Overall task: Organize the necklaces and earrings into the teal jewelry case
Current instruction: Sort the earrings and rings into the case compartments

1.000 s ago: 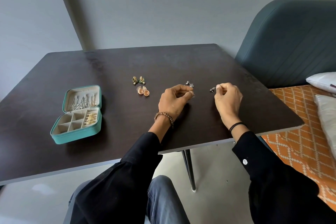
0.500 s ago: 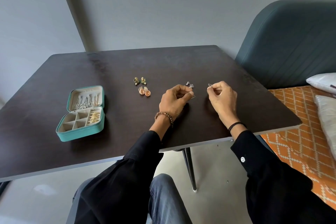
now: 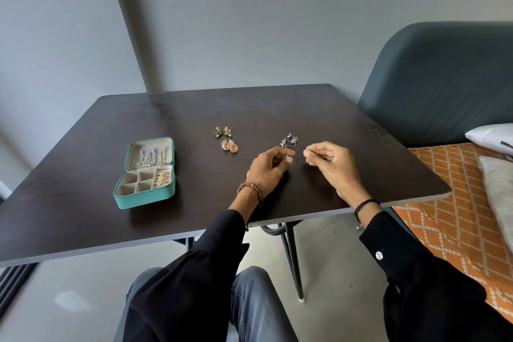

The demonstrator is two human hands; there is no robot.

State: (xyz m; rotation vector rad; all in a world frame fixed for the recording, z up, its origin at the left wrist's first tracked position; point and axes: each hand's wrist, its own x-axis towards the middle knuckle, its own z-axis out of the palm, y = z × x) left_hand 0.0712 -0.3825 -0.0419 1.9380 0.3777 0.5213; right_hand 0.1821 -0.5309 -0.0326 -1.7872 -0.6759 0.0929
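Left hand [image 3: 267, 172], right hand [image 3: 334, 165]: both pinching.

Single view: a wide-angle camera worn on the person's head looks forward and down across the dark surface [image 3: 194, 108], close above the left hand [image 3: 266, 172] and right hand [image 3: 333, 166], just right of mid-frame. The teal jewelry case [image 3: 144, 197] lies well left of the hands. A grey wall [image 3: 277, 22] fills the top beyond them, black sleeves [image 3: 200, 272] and jeans [image 3: 249, 302] the bottom.

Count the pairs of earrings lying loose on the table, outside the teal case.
3: a green-gold pair mid-table, a round orange pair just in front of it, a silver pair beyond the left hand and right hand, which pinch something tiny, possibly more.
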